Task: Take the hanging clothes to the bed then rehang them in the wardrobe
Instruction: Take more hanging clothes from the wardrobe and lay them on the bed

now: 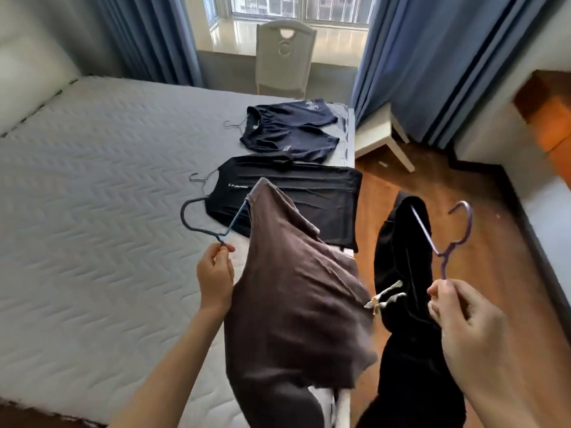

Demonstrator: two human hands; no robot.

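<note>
Brown cloth garment (293,291) hung from blue wire hanger (197,227) over grey bed (92,211) right edge, left hand (216,279) grip pinched on hanger | black garment (401,304) hung on purple hanger (448,242), right hand (463,319) grip clamped on it

I'm holding a brown garment (293,288) up on a blue hanger (236,216) over the edge of the bed (92,211), with a black garment (404,304) dangling from a purple hanger (425,230) beside it. A black shirt (293,199) and a navy shirt (290,131) are lying flat on the bed, each on a hanger.
</note>
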